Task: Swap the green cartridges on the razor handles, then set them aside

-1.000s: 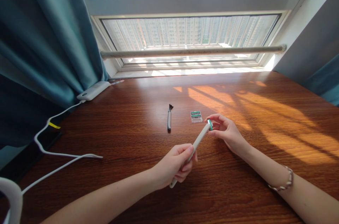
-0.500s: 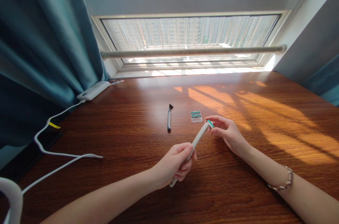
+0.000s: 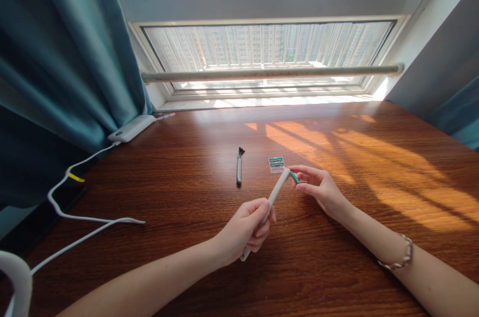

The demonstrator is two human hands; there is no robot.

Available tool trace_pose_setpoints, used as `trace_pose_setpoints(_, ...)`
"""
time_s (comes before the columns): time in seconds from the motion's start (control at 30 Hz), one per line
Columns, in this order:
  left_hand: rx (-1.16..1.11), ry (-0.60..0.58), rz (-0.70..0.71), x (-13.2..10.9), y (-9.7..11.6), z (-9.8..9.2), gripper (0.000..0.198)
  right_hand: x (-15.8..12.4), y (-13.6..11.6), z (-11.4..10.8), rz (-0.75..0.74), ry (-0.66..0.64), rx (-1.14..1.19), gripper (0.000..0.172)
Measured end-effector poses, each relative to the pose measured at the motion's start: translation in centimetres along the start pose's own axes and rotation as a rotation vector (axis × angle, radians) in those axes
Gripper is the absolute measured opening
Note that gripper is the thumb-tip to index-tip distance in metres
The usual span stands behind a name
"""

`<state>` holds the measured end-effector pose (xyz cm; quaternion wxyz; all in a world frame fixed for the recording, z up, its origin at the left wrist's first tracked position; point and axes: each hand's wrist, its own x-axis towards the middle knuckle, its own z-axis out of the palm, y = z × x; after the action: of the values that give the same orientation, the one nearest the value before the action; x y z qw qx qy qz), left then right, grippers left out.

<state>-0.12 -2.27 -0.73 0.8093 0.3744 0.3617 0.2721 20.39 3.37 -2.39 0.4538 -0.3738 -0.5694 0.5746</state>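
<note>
My left hand (image 3: pixel 249 229) is wrapped round a white brush (image 3: pixel 278 188), whose bristled end points up and to the right. Between the thumb and fingers of my right hand (image 3: pixel 318 184) is a green and black razor head (image 3: pixel 294 176), close beside the brush's tip; whether the two touch I cannot tell. Behind them a clear case (image 3: pixel 277 169) with green razor heads lies on the wooden table (image 3: pixel 179 157). To its left is a black and grey razor handle (image 3: pixel 239 167).
At the left a white power bank (image 3: pixel 132 129) lies near the blue curtain (image 3: pixel 71 32), with a white cable (image 3: pixel 86 217) running over the table. A window with a metal rail (image 3: pixel 273 74) is at the back. My right wrist wears a bracelet.
The brush in my left hand has shifted slightly left and up. The razor head in my right hand has tilted a little and moved slightly left and down.
</note>
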Motion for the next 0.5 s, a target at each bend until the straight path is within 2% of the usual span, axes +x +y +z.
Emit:
trace_pose_setpoints(0.13, 0.033, -0.035, -0.026, -0.04, -0.02, 0.07, 0.032, -0.08, -0.16, 0.09, 0.004, -0.025, -0.009, 0.035)
trace_pose_setpoints(0.37, 0.026, 0.067, 0.031, 0.15, -0.07, -0.13, 0.032, -0.15, -0.44, 0.13, -0.014, -0.022, -0.062, 0.033)
trace_pose_setpoints(0.5, 0.045, 0.013, 0.022, 0.04, -0.16, 0.01, 0.032, -0.14, -0.48, 0.15, -0.027, -0.035, -0.07, 0.033)
